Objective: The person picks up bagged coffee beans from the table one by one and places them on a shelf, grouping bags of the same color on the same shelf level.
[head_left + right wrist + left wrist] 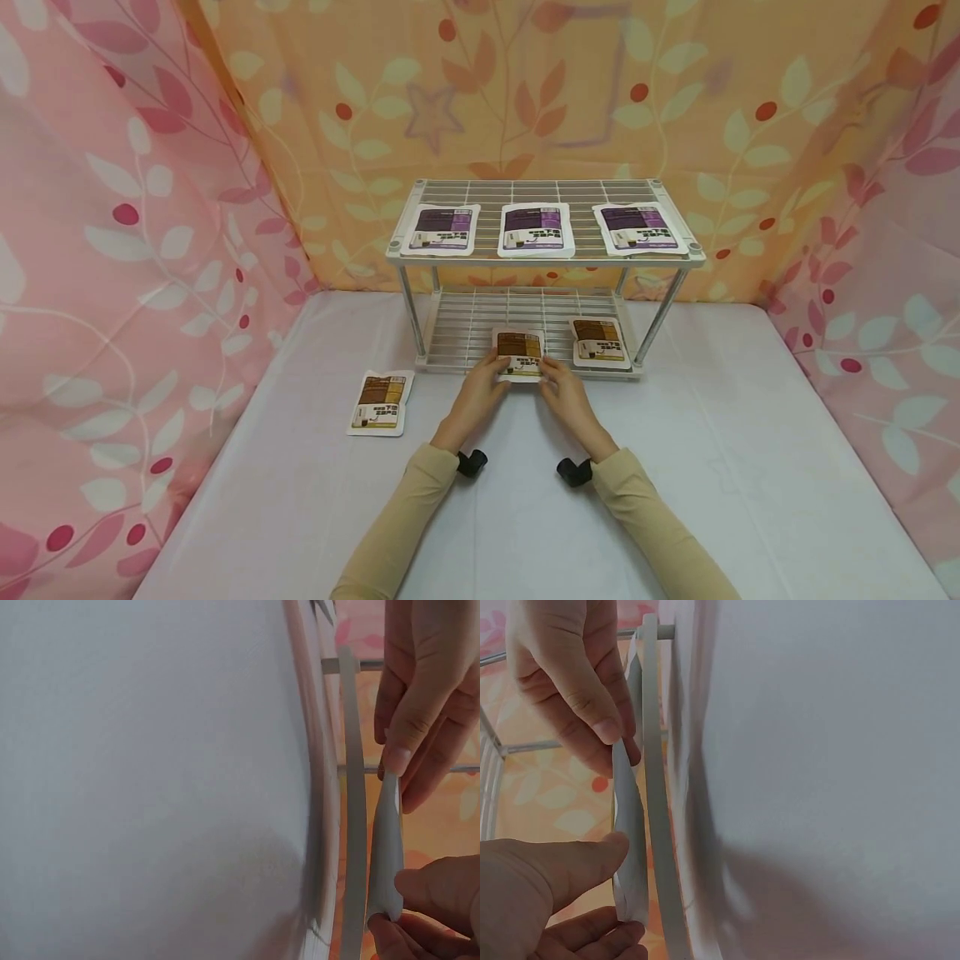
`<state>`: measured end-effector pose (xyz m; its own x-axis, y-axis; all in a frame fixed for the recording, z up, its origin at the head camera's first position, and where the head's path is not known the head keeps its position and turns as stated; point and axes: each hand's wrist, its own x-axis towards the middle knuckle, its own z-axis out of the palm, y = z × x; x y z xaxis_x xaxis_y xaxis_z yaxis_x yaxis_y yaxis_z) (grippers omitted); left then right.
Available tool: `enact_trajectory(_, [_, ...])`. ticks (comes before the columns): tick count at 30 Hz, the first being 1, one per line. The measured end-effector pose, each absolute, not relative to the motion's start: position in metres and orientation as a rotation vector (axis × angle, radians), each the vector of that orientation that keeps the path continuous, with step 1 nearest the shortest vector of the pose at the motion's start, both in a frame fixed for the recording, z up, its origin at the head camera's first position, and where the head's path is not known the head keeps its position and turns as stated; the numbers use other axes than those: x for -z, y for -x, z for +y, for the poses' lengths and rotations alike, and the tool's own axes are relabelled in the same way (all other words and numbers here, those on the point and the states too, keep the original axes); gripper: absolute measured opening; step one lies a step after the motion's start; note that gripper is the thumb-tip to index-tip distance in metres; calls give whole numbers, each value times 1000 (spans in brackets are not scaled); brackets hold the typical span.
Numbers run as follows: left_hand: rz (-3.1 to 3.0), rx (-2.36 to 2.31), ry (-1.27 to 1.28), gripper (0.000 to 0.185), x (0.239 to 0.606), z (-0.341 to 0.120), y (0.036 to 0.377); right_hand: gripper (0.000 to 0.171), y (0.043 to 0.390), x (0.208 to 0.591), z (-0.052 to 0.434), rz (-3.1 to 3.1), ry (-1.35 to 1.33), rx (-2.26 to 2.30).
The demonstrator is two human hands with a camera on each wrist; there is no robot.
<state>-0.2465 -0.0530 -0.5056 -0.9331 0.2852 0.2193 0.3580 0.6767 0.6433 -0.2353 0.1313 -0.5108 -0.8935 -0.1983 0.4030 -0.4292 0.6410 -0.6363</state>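
Both hands hold a white pouch with a brown label (519,343) at the front middle of the rack's lower shelf (459,333). My left hand (478,390) pinches its left side between thumb and fingers, and my right hand (567,398) pinches the right side. Seen edge-on in the left wrist view, the pouch (632,847) is close over the shelf's front rail (658,787). A second brown-label pouch (600,342) lies on that shelf to the right. Another brown-label pouch (380,403) is on the table, left of the rack.
Three purple-label pouches, left (441,230), middle (536,230) and right (640,228), lie in a row on the upper shelf (525,192). Metal posts (660,317) stand at the rack's corners. Patterned curtains (300,125) enclose the white-covered table (750,467) at the back and sides.
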Motion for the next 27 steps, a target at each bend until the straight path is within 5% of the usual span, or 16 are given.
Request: enact_trajectory(27, [-2884, 933, 633, 46, 507, -39, 274, 47, 253, 511, 129, -2740, -414, -1017])
